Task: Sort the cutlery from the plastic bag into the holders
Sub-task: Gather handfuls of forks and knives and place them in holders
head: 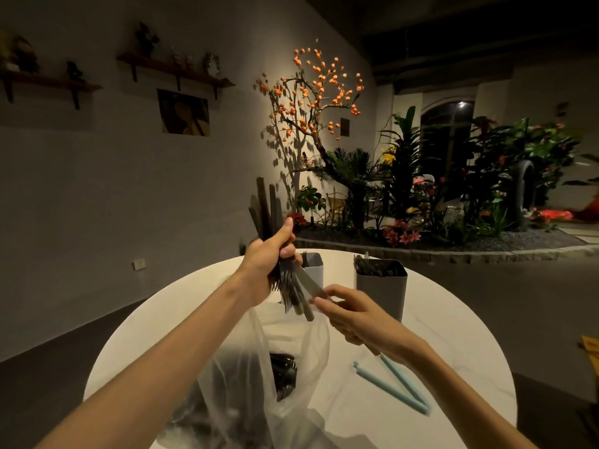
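The left hand (270, 254) grips a bundle of dark cutlery (285, 280) raised above the round white table (453, 335), while the right hand (350, 314) pinches the tip of a knife (309, 281) jutting from it. Below them the plastic bag (259, 367) lies near the table's front edge, more cutlery inside, and two grey holders (384, 286) stand at the far edge. Blue tongs (398, 390) lie toward the right edge; beyond, a dim room holds wall shelves (175, 68) and an orange-flowered tree (311, 92).

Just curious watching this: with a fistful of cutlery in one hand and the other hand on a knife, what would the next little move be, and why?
Probably draw the knife free with the right hand, which pinches its blade tip. The left hand grips the whole bundle, and two holders stand just beyond, ready for sorted pieces.
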Available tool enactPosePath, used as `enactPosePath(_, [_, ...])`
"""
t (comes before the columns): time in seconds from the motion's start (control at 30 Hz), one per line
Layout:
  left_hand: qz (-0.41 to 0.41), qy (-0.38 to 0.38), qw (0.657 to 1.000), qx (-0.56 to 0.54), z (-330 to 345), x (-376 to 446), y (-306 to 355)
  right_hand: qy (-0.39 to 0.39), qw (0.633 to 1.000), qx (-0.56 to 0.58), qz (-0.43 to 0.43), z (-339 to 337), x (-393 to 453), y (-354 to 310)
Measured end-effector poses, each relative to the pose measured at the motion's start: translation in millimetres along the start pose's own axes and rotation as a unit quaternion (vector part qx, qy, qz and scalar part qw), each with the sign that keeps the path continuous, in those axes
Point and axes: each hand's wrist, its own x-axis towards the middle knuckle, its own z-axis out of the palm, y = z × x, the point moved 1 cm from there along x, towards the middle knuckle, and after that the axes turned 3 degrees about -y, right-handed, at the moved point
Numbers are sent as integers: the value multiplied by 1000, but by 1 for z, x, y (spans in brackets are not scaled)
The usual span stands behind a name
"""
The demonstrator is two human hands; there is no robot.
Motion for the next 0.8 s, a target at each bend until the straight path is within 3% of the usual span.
enactPosePath(0.2, [-83,-5,996,44,8,-18,-72,10,999,-16,51,-12,-37,37])
enactPosePath(0.27, [-113,-39,989,92,11,-24,-92,34,997,2,63,-15,-43,43])
enactPosePath(0.5, [-246,-215,945,-10,17,-48,-122,153,981,100,66,-21,-44,50])
enactPosePath(0.63, [-262,-277,924,37,19,-59,-119,151,974,151,80,-14,-42,51])
enactPosePath(0.8, [-259,-300,916,54,15,-61,-116,162,959,218,84,-7,-36,51])
